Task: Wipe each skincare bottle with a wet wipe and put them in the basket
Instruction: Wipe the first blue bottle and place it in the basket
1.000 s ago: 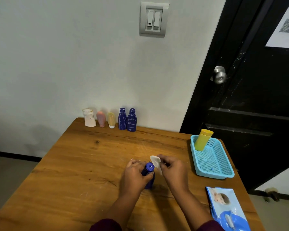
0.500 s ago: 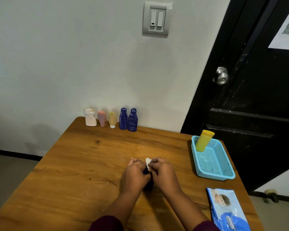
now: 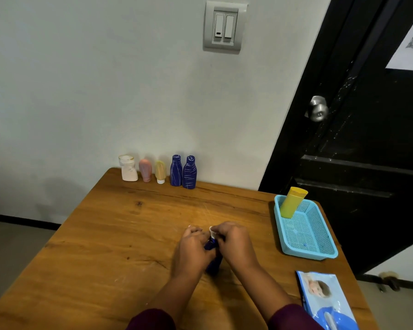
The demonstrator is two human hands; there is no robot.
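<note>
At the lower centre of the frame, the left hand (image 3: pixel 192 248) is wrapped around a dark blue bottle (image 3: pixel 214 260) standing on the wooden table (image 3: pixel 105 234), while the right hand (image 3: pixel 235 242) pinches a white wet wipe (image 3: pixel 212 232) against the bottle's top. To wipe well, the left hand should steady and turn the bottle as the wipe travels down its sides. The blue basket (image 3: pixel 278 219) at the right holds one yellow bottle (image 3: pixel 292 202); five bottles (image 3: pixel 157 170) wait by the wall.

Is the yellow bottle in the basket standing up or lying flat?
Standing, but tilted. The yellow bottle rests on one end in the far corner of the blue basket and leans against its rim, rising well above it.
</note>
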